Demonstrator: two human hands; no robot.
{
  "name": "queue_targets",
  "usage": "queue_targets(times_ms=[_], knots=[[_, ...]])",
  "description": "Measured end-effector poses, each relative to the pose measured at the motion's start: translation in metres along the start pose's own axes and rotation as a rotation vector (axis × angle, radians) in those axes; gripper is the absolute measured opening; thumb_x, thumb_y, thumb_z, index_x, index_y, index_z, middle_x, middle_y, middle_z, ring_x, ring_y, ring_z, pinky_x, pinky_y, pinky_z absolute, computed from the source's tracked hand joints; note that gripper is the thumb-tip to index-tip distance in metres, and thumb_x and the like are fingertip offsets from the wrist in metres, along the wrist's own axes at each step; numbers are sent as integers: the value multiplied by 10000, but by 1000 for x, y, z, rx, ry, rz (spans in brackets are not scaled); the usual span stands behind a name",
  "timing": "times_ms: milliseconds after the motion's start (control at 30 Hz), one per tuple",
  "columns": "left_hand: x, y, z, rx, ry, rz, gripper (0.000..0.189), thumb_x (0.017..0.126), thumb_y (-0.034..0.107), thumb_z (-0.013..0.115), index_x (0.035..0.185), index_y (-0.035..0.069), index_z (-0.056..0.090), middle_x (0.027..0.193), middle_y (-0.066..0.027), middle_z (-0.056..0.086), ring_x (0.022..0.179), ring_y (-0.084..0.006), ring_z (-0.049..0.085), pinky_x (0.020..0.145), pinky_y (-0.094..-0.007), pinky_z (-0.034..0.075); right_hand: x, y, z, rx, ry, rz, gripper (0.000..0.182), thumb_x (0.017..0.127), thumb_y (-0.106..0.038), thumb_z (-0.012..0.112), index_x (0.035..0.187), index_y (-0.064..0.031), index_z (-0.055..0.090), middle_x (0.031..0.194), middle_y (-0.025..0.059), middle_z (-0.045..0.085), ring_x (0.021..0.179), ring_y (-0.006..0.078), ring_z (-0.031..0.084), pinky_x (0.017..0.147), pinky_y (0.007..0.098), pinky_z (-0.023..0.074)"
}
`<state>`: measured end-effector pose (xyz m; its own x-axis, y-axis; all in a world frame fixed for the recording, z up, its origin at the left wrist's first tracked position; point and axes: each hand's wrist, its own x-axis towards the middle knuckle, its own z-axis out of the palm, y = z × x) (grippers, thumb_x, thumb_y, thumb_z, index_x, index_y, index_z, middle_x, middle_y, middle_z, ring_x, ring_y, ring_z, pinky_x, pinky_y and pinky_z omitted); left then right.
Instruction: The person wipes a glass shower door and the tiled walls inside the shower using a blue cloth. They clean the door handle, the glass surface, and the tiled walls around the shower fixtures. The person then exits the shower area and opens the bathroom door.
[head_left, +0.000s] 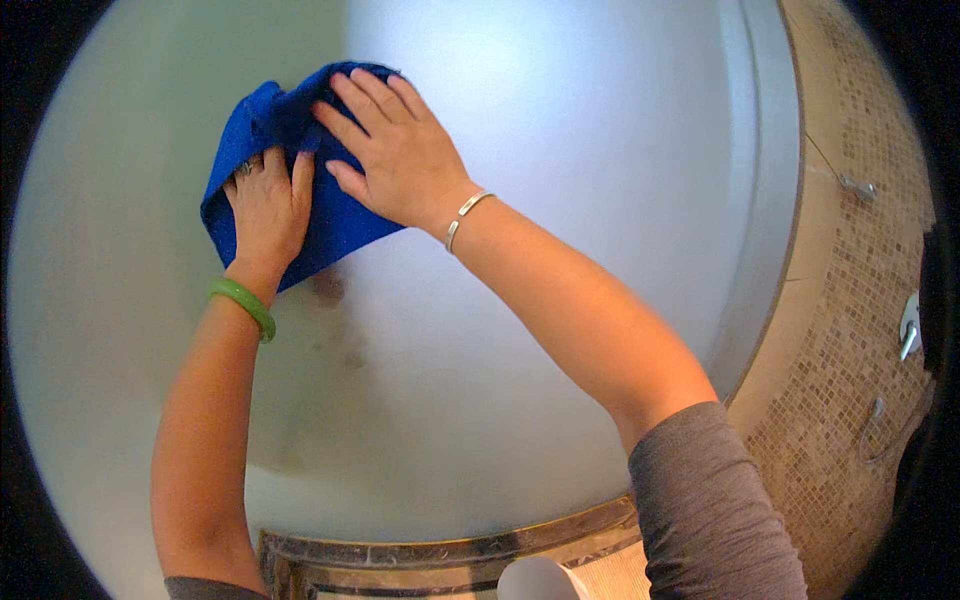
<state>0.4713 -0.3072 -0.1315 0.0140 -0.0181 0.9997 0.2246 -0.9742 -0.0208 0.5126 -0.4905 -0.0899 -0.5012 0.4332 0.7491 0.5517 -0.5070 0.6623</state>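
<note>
A blue cloth (341, 202) lies spread and partly folded against a large frosted glass panel (525, 337). My left hand (270, 206), with a green bangle (244, 304) at the wrist, is on the cloth's left part, its fingertips partly covered by a fold. Flat on the cloth's upper right part rests my right hand (397, 154), fingers apart, with a silver-coloured cuff bracelet (461, 217) at the wrist. Whether the left fingers grip the fold cannot be seen.
Along the right runs a metal-like frame edge (772, 187), beyond it a mosaic-tiled wall (817, 360) with a chrome lever fitting (910, 334). A dark stone-like border (420, 555) crosses the bottom, near a white rounded object (540, 581).
</note>
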Motion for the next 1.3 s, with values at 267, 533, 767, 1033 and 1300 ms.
queue_targets(times_ms=[267,533,767,1033,1300], knots=[[23,171,17,-44,160,325,248,933,288,468,1092,145,594,988,-125,587,906,-326,561,777,-469,412,-98,105,-83,-188,89,118,494,812,-383,583,1162,-34,589,1366,196,446,1299,340,359,1105,469,235],[-178,226,23,-352,-227,274,414,824,345,608,1115,49,597,1158,-203,556,1065,-406,531,918,-527,374,-287,-7,-120,-19,-446,441,356,777,-336,615,731,14,664,1449,252,347,1372,379,267,1117,493,202],[-270,216,-13,-622,-732,313,734,740,369,676,1358,44,447,1379,-233,427,1284,-424,382,1067,-544,267,-370,-93,-140,6,-438,372,493,759,-447,601,961,-4,677,1410,129,452,1357,247,320,1122,459,202],[20,323,36,-274,359,671,214,881,300,530,1035,171,606,779,-98,621,745,-280,594,658,-465,448,-232,159,-154,-386,46,298,379,833,-272,587,1061,30,572,1313,318,428,1220,464,400,1065,511,293],[-33,431,46,-459,403,475,194,867,288,529,858,135,649,790,-57,663,699,-246,638,650,-433,448,-341,197,-216,-495,-98,397,438,882,-294,559,1161,43,540,1342,328,399,1246,465,378,1080,499,269]])
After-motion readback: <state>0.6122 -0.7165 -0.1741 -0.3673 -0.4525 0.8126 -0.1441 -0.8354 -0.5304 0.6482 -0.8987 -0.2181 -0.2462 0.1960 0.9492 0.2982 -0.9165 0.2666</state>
